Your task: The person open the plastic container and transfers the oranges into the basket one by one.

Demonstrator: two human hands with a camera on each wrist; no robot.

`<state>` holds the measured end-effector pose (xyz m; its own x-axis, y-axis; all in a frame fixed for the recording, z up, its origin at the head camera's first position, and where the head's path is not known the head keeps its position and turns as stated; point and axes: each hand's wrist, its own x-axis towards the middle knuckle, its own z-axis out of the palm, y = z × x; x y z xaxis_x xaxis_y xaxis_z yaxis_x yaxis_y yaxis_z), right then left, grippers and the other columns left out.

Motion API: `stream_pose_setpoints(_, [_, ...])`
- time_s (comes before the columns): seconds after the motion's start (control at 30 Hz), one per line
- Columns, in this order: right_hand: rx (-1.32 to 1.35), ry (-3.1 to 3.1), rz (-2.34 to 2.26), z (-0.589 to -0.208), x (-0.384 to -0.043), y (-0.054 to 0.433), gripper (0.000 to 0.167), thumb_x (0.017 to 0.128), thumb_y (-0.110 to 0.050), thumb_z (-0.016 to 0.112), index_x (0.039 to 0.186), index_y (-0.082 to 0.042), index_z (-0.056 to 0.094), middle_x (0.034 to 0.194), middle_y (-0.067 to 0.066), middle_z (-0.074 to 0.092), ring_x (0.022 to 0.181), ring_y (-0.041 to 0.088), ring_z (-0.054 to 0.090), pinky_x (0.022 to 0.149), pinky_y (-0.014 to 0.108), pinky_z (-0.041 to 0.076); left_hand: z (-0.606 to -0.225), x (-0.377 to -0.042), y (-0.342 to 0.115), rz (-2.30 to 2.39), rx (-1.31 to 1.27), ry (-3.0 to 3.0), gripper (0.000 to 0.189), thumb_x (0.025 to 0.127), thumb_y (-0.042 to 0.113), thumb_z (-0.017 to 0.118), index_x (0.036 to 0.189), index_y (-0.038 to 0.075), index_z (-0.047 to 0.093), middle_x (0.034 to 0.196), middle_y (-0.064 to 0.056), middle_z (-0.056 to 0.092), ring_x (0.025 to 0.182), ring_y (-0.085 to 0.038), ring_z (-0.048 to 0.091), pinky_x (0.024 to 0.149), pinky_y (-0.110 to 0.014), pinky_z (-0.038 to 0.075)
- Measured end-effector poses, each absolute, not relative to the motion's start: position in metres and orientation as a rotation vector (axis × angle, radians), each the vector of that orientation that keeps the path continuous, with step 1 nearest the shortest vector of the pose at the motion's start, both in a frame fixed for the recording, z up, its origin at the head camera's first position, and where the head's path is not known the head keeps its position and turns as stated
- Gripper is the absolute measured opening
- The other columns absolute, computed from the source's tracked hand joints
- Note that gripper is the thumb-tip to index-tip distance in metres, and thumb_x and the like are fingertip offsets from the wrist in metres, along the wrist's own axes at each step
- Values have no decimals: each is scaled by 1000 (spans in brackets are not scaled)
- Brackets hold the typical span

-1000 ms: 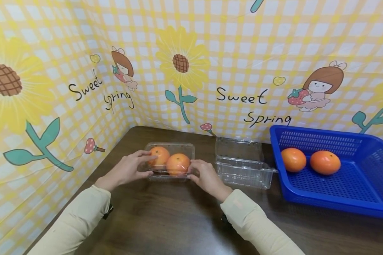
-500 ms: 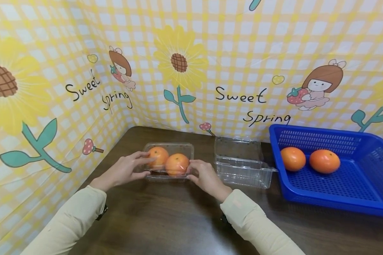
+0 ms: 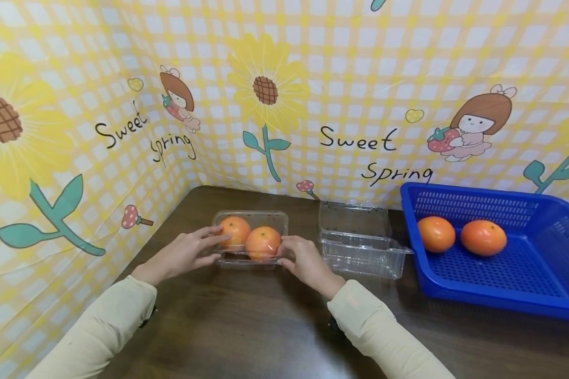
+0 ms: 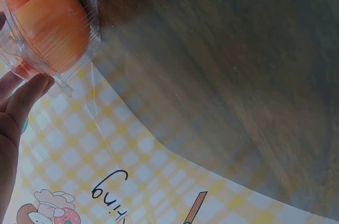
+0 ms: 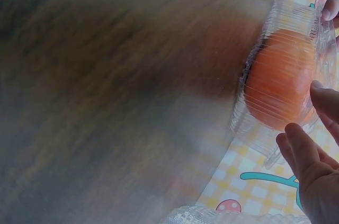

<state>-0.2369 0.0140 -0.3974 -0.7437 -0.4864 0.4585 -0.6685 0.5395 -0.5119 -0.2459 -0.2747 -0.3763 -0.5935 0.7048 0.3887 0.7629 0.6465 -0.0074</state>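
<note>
Two oranges (image 3: 263, 243) sit inside a clear plastic clamshell box (image 3: 277, 218) on the table, its lid down over them. My left hand (image 3: 182, 252) holds the box's left end, fingers over the lid's side and thumb at the front rim. At the right front corner, my right hand (image 3: 305, 263) pinches the rim between thumb and fingers. The left wrist view catches the left fingertips right at the plastic edge beside an orange (image 4: 58, 30). In the right wrist view, the right thumb and fingers lie against the ribbed wall, close to an orange (image 5: 280, 78).
Right of the box stands another clear clamshell box (image 3: 362, 258), with its lid raised. Beyond it, a blue plastic basket (image 3: 498, 302) holds two more oranges (image 3: 483, 238). A yellow checked cloth (image 3: 360, 79) hangs behind and left of the brown table (image 3: 246, 326).
</note>
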Motion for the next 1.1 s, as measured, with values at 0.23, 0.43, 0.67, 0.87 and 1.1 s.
stream_pose_setpoints(0.23, [982,-2518,995,-397,-236,14,14,72,-5,72,73,-10,58,109,17,58,98,27,57,67,26,51,-376,-243,-274,-239,-1160,-2555,43,76,15,69,117,4,57,117,-22,52,46,2,43,49,-21,46])
stream_pose_setpoints(0.43, [982,-2511,1006,-396,-236,14,14,71,-3,72,74,-8,59,108,18,59,99,28,56,67,24,51,-376,-244,-276,-263,-1173,-2539,43,75,13,69,116,3,58,116,-22,53,46,3,45,53,-24,48])
stream_pose_setpoints(0.67, [984,-2515,998,-397,-237,14,13,71,-3,72,74,-8,60,108,17,59,99,28,56,68,25,51,-376,-246,-278,-324,-1199,-2536,44,74,12,70,115,2,58,115,-23,54,45,7,39,54,-24,48])
stream_pose_setpoints(0.87, [975,-2515,985,-395,-237,15,14,70,-3,73,74,-8,60,108,17,59,98,28,57,68,27,51,-376,-247,-278,-321,-1224,-2542,45,75,11,70,117,2,57,117,-23,53,47,3,47,56,-25,49])
stream_pose_setpoints(1.1, [976,-2534,994,-394,-236,14,13,71,-4,72,73,-9,60,109,17,59,99,27,56,70,28,51,-370,-245,-280,-272,-1232,-2591,45,77,14,68,119,3,55,120,-21,51,74,-21,64,66,-35,52])
